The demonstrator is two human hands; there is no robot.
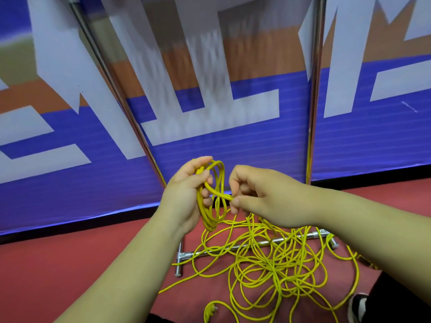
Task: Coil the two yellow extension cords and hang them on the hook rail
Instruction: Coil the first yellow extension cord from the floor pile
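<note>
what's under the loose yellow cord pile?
The metal base bar runs under the cord pile, on red floor. Loops cover its middle stretch; anything else beneath cannot be seen.

Blue banner (256, 148) behind; red floor (70, 264); black shoe (359, 306).

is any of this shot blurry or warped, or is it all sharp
Head view: the banner is smeared into vertical streaks near the top centre; the left hand, the right hand and the yellow cord they hold are sharp; wide-angle distortion tilts the chrome poles and bows the banner's lower edge.
</note>
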